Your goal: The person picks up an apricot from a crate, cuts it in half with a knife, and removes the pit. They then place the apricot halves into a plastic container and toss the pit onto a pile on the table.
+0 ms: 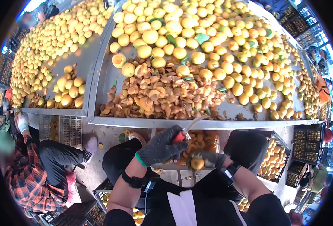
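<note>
— Left hand?
— Gloved; fingers closed around one red-handled curved knife, blade up.
— Right hand?
— Gloved; fingers curled on one yellow fruit, near the knife, before the table.

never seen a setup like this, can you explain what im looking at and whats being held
There is no machine here, only a person at work. The single picture comes from a camera on their head, looking forward and down; its wide lens bends the edges. The gloved left hand grips a tool with a red handle and a curved blade. The gloved right hand holds a round yellowish fruit. In front is a metal tray with many yellow fruits, some green leaves and a heap of brownish pieces, perhaps pits or scraps. Another person in a checked shirt sits to the left, and crates of fruit stand to the right.
</note>
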`<action>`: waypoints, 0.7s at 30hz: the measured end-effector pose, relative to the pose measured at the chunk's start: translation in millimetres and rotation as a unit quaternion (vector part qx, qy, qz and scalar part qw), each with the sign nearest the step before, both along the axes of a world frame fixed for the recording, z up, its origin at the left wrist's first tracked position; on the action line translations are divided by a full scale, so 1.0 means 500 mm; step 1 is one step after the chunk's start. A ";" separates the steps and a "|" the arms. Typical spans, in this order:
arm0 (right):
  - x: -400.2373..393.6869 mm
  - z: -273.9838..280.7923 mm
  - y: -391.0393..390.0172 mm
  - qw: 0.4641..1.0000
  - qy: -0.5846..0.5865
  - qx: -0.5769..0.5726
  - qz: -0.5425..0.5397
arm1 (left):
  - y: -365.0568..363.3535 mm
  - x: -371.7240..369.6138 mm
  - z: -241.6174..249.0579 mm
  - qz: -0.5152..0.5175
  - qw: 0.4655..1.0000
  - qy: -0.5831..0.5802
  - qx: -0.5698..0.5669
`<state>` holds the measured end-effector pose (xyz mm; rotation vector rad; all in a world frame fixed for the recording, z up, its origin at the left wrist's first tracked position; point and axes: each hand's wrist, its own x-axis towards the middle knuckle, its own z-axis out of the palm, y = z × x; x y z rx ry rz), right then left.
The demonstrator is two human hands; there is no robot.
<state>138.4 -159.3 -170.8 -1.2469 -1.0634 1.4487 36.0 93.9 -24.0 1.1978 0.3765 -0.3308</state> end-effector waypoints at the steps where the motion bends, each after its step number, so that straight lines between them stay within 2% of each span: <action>1: -0.004 0.078 0.024 0.971 0.195 -0.109 -0.087 | -0.019 -0.011 -0.027 -0.003 1.000 -0.011 0.011; 2: -0.013 0.103 0.024 0.974 0.186 -0.097 -0.088 | -0.037 -0.022 -0.070 -0.002 0.987 -0.069 0.148; 3: -0.020 0.124 0.020 0.933 0.304 -0.080 -0.175 | -0.054 -0.028 -0.062 0.002 0.951 -0.126 0.282; 4: -0.028 0.147 0.015 0.870 0.418 -0.061 -0.255 | -0.080 -0.043 -0.048 0.005 0.932 -0.110 0.345; 5: -0.038 0.174 0.011 0.874 0.412 -0.048 -0.254 | -0.108 -0.053 -0.047 0.005 0.927 -0.121 0.354; 7: -0.063 0.223 0.009 0.890 0.328 -0.003 -0.316 | -0.161 -0.079 -0.062 0.044 0.830 -0.144 0.536; 9: -0.081 0.237 -0.002 0.878 0.355 0.030 -0.319 | -0.208 -0.093 -0.027 0.045 0.829 -0.124 0.544; 11: -0.087 0.231 -0.022 0.916 0.230 0.011 -0.328 | -0.248 -0.113 -0.006 0.047 0.798 -0.113 0.589; 12: -0.084 0.239 -0.032 0.910 0.252 -0.040 -0.326 | -0.261 -0.123 -0.014 0.039 0.798 -0.133 0.587; 13: -0.085 0.246 -0.039 0.912 0.255 -0.037 -0.318 | -0.270 -0.130 -0.016 0.044 0.794 -0.128 0.593; 15: -0.088 0.262 -0.049 0.928 0.179 -0.035 -0.325 | -0.284 -0.139 -0.010 0.021 0.849 -0.136 0.509; 16: -0.088 0.271 -0.053 0.923 0.167 -0.035 -0.344 | -0.291 -0.141 -0.003 0.021 0.846 -0.135 0.516; 18: -0.078 0.247 -0.063 0.913 0.179 -0.017 -0.366 | -0.307 -0.140 0.022 -0.028 0.937 -0.010 0.349; 19: -0.074 0.235 -0.066 0.901 0.189 -0.006 -0.390 | -0.315 -0.140 0.023 -0.032 0.935 -0.009 0.354; 21: -0.069 0.223 -0.069 0.895 0.202 0.013 -0.398 | -0.334 -0.139 0.015 0.049 0.888 -0.125 0.440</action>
